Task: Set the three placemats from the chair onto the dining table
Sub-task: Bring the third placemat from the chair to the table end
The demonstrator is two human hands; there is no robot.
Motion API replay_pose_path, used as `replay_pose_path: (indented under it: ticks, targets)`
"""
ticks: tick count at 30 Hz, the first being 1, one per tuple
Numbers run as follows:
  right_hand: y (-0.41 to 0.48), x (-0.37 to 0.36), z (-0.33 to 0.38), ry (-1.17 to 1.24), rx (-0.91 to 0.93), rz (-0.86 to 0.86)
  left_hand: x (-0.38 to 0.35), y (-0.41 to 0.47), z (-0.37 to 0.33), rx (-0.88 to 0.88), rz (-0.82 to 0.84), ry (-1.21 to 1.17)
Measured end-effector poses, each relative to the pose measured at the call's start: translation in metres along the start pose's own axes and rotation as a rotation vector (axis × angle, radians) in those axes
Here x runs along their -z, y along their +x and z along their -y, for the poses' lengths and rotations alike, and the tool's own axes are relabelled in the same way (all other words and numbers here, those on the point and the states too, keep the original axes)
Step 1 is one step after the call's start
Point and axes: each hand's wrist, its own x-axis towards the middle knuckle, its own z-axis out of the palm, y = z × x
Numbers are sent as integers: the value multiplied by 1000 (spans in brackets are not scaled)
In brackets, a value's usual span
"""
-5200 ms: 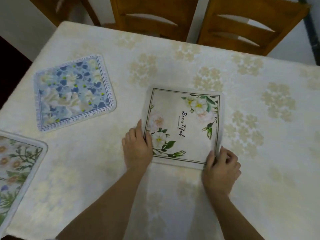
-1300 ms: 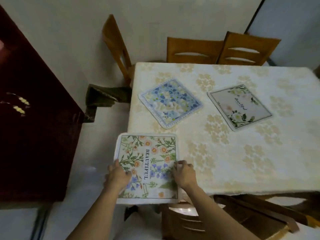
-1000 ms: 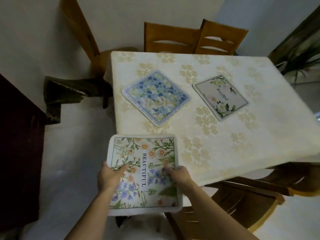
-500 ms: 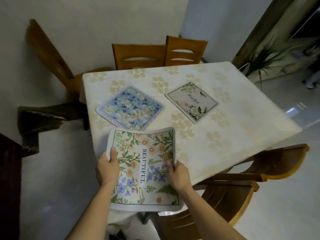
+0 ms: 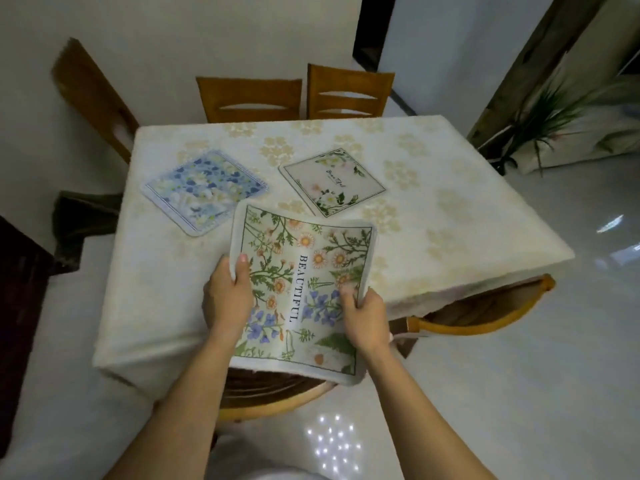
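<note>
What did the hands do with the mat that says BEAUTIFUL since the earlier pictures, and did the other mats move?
Both hands, left hand and right hand, kept hold of the BEAUTIFUL placemat and carried it from beside the table's corner to over its near edge. The blue placemat and cream placemat stayed flat on the table.

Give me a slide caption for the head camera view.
Both hands, left and right, hold the third placemat over the table edge; two placemats, blue and cream, already lie flat.

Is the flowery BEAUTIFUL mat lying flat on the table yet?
No. Both hands hold the BEAUTIFUL placemat up, its far edge curling.
</note>
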Motion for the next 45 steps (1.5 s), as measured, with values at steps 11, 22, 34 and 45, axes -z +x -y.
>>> replay_pose_path:
  ticks: [11, 22, 34, 45]
  targets:
    - [65, 108, -53, 296, -70, 39, -114, -6, -99, -84, -91, -124]
    - [173, 270, -121, 302, -236, -263, -317, 2, -213, -159, 261, -233]
    - [293, 380, -169, 344, -61, -161, -419, -42, -267, -43, 171, -131]
    - [354, 515, -220, 404, -23, -57, -520, -105, -356, -100, 99, -92]
